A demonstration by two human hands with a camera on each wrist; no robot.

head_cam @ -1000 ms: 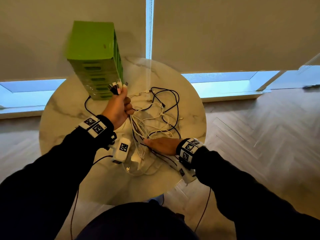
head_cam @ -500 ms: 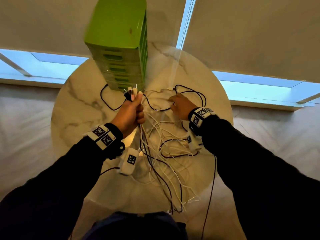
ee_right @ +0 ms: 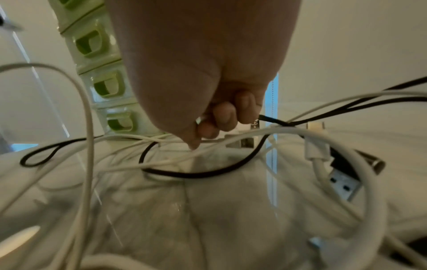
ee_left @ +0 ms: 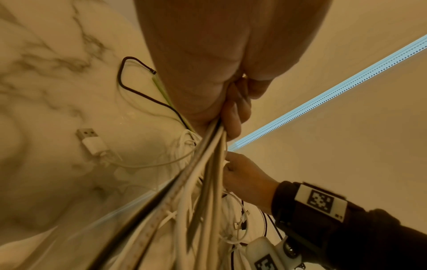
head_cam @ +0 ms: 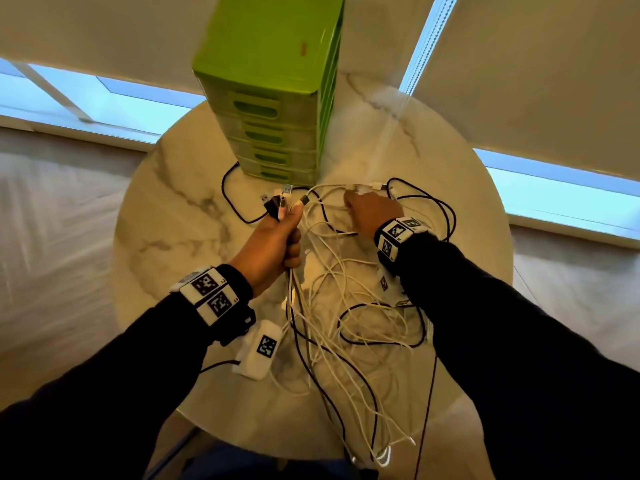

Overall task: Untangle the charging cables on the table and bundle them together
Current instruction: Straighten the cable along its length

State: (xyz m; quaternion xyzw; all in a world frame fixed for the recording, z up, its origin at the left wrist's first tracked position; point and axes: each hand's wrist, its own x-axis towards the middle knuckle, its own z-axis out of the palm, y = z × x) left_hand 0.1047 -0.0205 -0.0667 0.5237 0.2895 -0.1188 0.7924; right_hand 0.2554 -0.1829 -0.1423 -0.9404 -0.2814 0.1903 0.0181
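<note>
Head view: left hand (head_cam: 273, 244) grips a bunch of cables (head_cam: 349, 306) by their plug ends, raised over the marble desk (head_cam: 173, 209). Right hand (head_cam: 372, 209) pinches a white plug (head_cam: 360, 188) near the green drawer unit (head_cam: 273, 84).

Glossy marble table (head_cam: 166, 216), smooth plastic cables (head_cam: 349, 306), shiny green plastic drawers (head_cam: 266, 64).
</note>
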